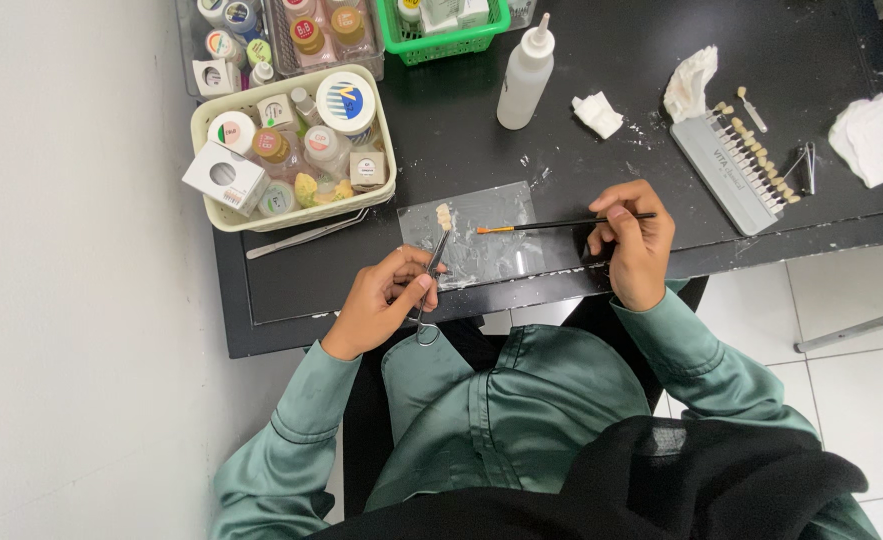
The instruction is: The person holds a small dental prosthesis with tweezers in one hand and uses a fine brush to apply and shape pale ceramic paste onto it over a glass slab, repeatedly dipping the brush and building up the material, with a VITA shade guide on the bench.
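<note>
Your green satin sleeves (561, 400) fill the near edge, reaching over the black table (601, 120), where a cream basket (223, 215) of small jars sits at the left and a clear glass slab (481, 245) lies between your hands. Your left hand (386, 300) is clenched around metal forceps (429, 280) that pinch a small pale tooth piece (444, 215) above the slab. Your right hand (636, 245) grips a thin black brush (561, 224), its orange tip near the piece.

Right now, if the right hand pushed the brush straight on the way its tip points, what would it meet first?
The right hand holds a thin brush pointing toward the small tooth-coloured piece gripped in the forceps by the left hand. That piece looks first in line, though height is unclear.
</note>
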